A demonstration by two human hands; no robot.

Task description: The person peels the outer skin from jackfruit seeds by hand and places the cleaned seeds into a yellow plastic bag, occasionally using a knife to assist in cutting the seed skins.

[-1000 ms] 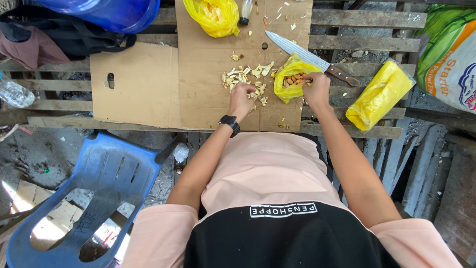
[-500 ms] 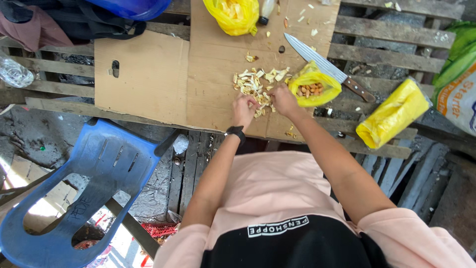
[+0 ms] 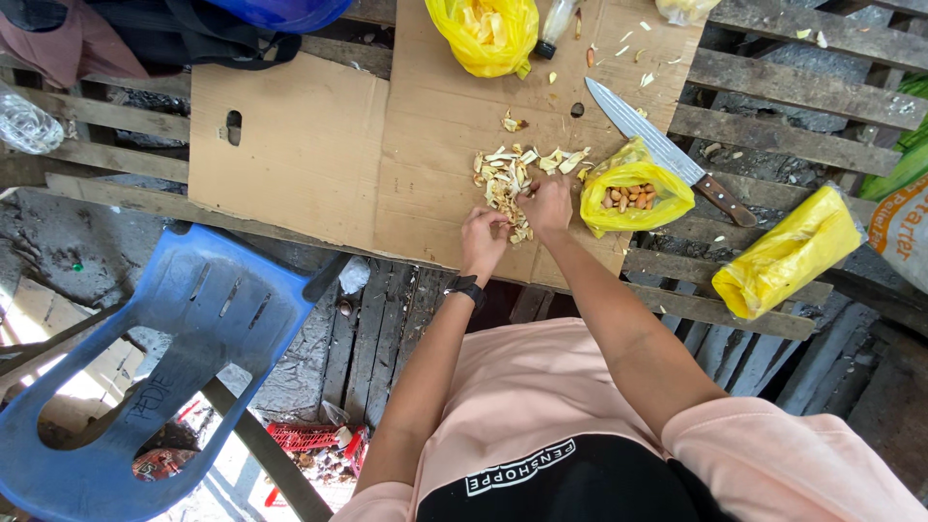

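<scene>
My left hand (image 3: 481, 238) and my right hand (image 3: 547, 205) meet over a pile of pale peeled scraps (image 3: 510, 174) on a flat sheet of cardboard (image 3: 309, 145). Both hands have their fingers curled and pinch at small pieces at the near edge of the pile; what each holds is too small to tell. A black watch sits on my left wrist. Just right of my right hand, an open yellow plastic bag (image 3: 633, 186) holds brown seeds. A long knife (image 3: 667, 153) with a wooden handle lies behind that bag.
The cardboard lies on a slatted wooden platform (image 3: 773, 87). Another yellow bag (image 3: 489, 33) sits at the far edge, a third (image 3: 788, 253) at the right. A blue plastic chair (image 3: 145, 367) stands at lower left. A clear bottle (image 3: 24, 124) lies far left.
My right hand has come left from the seed bag to the scrap pile, beside my left hand. The view has shifted, so everything sits further right.
</scene>
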